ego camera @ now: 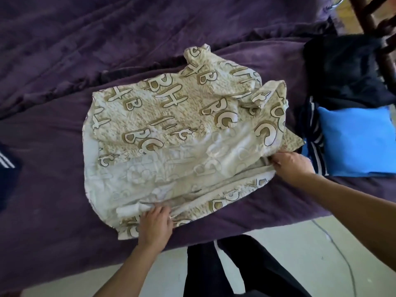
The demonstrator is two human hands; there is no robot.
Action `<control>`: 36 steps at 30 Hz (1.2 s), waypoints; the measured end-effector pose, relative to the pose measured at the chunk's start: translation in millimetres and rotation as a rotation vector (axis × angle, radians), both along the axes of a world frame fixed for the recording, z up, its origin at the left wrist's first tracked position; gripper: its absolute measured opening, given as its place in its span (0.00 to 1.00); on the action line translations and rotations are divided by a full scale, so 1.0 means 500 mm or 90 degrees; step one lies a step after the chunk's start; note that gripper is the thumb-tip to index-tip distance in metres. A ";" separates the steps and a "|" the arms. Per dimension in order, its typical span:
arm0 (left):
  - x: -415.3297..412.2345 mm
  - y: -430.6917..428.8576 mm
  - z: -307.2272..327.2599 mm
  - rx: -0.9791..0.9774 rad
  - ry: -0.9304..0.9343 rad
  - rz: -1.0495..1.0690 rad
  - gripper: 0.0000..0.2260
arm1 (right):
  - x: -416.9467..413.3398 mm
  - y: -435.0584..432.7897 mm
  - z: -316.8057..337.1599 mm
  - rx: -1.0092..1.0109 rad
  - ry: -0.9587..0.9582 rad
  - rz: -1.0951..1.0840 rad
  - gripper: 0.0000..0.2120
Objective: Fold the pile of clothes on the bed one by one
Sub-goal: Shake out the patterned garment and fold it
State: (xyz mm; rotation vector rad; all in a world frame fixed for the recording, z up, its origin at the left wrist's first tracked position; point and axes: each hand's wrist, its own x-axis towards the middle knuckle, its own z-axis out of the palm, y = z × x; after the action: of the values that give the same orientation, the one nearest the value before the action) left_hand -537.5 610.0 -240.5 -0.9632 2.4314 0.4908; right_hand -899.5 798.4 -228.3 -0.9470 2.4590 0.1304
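Nearest the lens, my left hand (156,224) sits at the near edge of the bed, fingers curled and pinching a turned-over edge of the printed shirt (171,116). My right hand (292,166), farther to the right, grips the same doubled edge where the grey inner side shows. Holding one fold line at two places should, I judge, let the near part travel evenly without sagging.

The shirt lies spread in the middle of the purple bed cover (53,136). Its near part is turned pale side up, and its far right corner is rumpled. I judge this to be an early fold of this garment, not yet pressed flat.

Just right of the shirt, a blue folded garment (355,142) rests on a striped garment (315,133), with a dark garment (342,67) beyond it. They are probably kept to one side so the working space stays separate, though I cannot tell which of them are finished. Another dark piece (6,166) shows at the left edge.
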 end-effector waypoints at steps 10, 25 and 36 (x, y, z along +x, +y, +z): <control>0.101 0.107 0.037 0.016 -0.066 -0.014 0.18 | 0.130 0.091 -0.021 0.101 -0.040 0.335 0.17; 0.183 0.070 0.159 0.030 -0.290 0.022 0.13 | 0.110 0.207 0.107 0.190 -0.019 0.343 0.09; 0.036 -0.265 0.147 -0.087 -0.070 0.295 0.06 | -0.103 -0.099 0.116 -0.167 0.100 -0.039 0.10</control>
State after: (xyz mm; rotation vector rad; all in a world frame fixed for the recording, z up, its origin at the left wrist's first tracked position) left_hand -519.3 477.2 -167.3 -1.5823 2.1614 0.4140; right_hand -950.9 748.6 -170.3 -0.9996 2.6948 -0.1478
